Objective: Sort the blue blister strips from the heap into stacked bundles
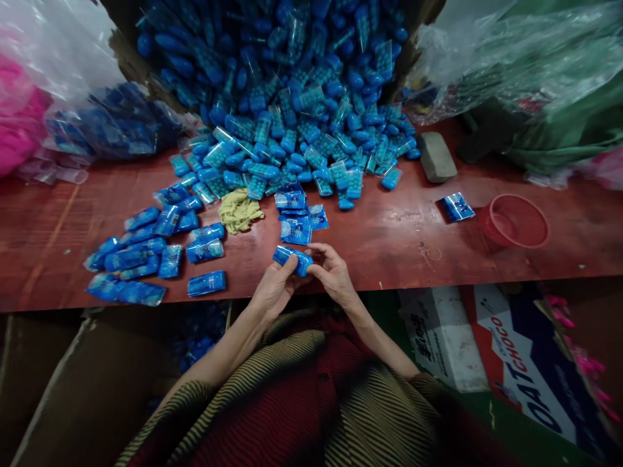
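Between my two hands, just over the table's near edge, is a blue printed wrapper sleeve (pixel 302 261). My left hand (pixel 280 282) pinches its left part between thumb and fingers. At its right end my right hand (pixel 334 275) grips it with thumb and fingertips. Whether a bottle sits inside the sleeve is hard to see. Just beyond my hands lies a small stack of flat blue sleeves (pixel 296 228). To the left, several wrapped blue bottles (pixel 129 258) lie in a loose group, with a single one (pixel 207 283) nearest my left hand.
A big heap of clear-bodied bottles with blue caps and beads (pixel 292 123) spills from a carton at the back. A yellow cloth (pixel 240 211), grey block (pixel 437 157), blue packet (pixel 457 207) and red basket (pixel 516 222) lie on the red table (pixel 389 253). Cartons (pixel 516 350) stand below right.
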`<state>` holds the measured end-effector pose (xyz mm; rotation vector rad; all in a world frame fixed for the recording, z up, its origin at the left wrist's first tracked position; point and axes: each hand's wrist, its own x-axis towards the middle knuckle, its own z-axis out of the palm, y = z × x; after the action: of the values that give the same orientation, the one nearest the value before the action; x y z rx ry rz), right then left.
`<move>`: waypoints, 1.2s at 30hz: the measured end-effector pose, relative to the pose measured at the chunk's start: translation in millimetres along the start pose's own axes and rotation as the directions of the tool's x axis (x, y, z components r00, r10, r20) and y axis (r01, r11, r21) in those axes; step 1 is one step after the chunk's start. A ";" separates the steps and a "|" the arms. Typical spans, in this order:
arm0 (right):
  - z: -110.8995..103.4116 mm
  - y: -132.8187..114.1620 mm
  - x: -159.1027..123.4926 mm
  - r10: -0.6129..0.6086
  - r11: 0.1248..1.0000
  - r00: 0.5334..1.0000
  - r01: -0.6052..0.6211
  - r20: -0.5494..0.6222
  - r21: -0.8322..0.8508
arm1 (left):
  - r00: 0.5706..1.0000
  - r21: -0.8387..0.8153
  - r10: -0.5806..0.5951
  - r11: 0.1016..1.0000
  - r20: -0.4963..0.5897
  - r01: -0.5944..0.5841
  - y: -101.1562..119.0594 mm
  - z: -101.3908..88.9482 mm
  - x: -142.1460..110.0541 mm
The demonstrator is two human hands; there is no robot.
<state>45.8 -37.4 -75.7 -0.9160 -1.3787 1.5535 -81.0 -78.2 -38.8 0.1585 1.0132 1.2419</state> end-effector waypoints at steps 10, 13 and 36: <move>4.6 -19.1 -1.5 0.216 0.954 0.976 -0.207 -0.019 0.218 | 0.995 0.167 0.061 0.983 0.084 -0.075 17.5 -8.9 2.3; 5.4 -13.7 0.0 0.242 0.922 0.970 -0.240 0.030 0.304 | 0.992 0.148 0.047 0.987 0.119 -0.064 21.6 -9.3 4.4; 1.8 -4.8 2.2 0.220 0.956 0.975 -0.210 -0.028 0.204 | 1.000 0.138 0.016 0.990 -0.027 -0.012 7.9 -6.8 6.0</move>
<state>43.9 -35.9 -70.6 -0.9986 -1.0916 1.7844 -91.6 -73.1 -41.3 0.2566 1.1244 1.1891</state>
